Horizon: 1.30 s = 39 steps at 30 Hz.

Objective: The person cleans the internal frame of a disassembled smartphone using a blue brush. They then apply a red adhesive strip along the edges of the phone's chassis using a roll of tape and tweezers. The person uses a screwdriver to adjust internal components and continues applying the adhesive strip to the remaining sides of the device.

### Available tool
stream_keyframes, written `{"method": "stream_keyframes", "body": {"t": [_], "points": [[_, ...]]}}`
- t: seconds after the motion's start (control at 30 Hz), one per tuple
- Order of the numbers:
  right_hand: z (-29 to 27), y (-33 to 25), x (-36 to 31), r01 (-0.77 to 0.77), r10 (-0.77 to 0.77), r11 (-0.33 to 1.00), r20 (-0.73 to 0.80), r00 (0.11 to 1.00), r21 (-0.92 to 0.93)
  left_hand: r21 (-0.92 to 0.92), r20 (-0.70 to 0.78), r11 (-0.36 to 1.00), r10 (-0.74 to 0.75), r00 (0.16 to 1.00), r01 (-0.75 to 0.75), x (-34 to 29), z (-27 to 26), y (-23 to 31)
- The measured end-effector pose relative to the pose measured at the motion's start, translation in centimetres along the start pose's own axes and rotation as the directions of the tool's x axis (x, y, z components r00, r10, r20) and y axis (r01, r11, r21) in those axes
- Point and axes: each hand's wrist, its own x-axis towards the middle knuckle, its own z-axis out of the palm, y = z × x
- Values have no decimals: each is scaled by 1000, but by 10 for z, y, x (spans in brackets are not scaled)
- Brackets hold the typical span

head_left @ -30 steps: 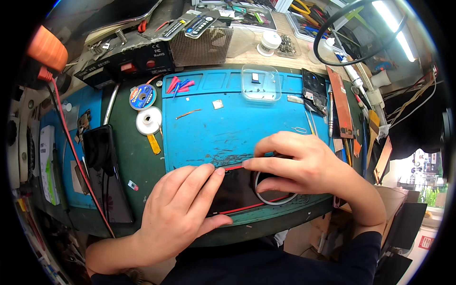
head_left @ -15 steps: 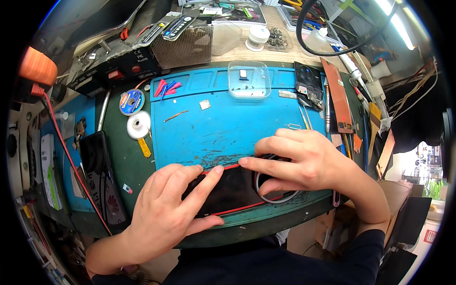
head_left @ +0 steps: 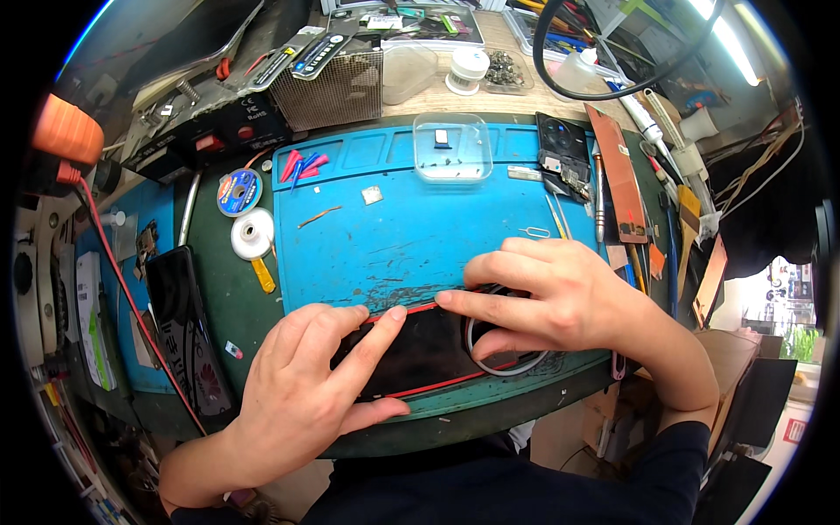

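A dark, flat phone-like slab (head_left: 416,353) lies at the near edge of the blue mat, with red strips (head_left: 435,386) along its long edges. My left hand (head_left: 316,364) spans its left part, fingertips on the far edge and thumb by the near edge. My right hand (head_left: 549,296) is curled over the right part, its index fingertip pressing at the far red strip close to the left index. Under its bent fingers and thumb is a thin grey ring (head_left: 516,374), which looks like a narrow roll of tape. The slab's right end is mostly hidden.
The blue mat (head_left: 350,245) carries a clear plastic box (head_left: 452,149) and a metal pin (head_left: 535,233). Left are a black phone (head_left: 188,328), a solder spool (head_left: 239,192) and a white bottle (head_left: 252,233). Tools and a brown board (head_left: 616,175) line the right.
Both hands keep nearly the same pose on the slab. The whole view has shifted slightly; nothing has visibly been taken up or let go.
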Motion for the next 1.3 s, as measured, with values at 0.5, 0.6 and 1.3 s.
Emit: {"method": "stream_keyframes", "body": {"t": [0.5,0.6,1.3], "points": [[2,-2,-3,-36,36,999,22,999,19,-24,94,1000,9,996,-6,12,-9,1],[-2,-2,-4,-103,104,992,-4,995,65,-51,122,998,42,992,-36,25,-16,-2],[-16,12,-37,6,-6,997,0,1000,-77,-99,315,995,38,948,-7,43,-32,8]]}}
